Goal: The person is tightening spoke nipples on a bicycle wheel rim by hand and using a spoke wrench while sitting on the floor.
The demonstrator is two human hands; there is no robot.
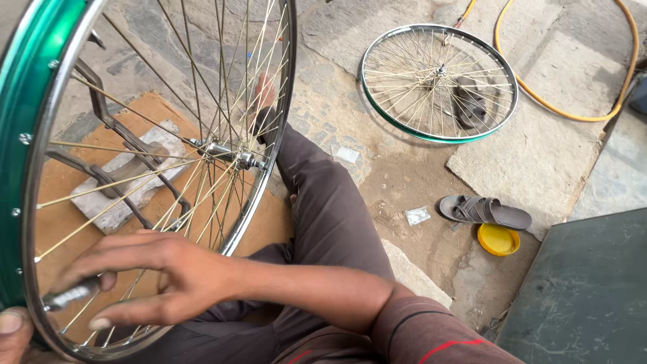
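A green and chrome bicycle wheel (27, 87) stands upright close in front of me, its spokes meeting at the metal hub (229, 154). My right hand (162, 276) reaches across to the wheel's lower part and pinches a short metal tool (67, 295) between thumb and fingers, against the spokes near the rim. My left hand (12, 334) shows only at the bottom left corner, with the thumb pressed on the rim. My leg in brown trousers (330, 216) stretches out behind the wheel.
A second green-rimmed wheel (431, 139) lies flat on the stone ground at the back. A grey sandal (485, 211), a yellow lid (498, 239) and a yellow hose (573, 116) lie to the right. A dark metal sheet (586, 290) fills the lower right. Cardboard (67, 222) lies under the wheel.
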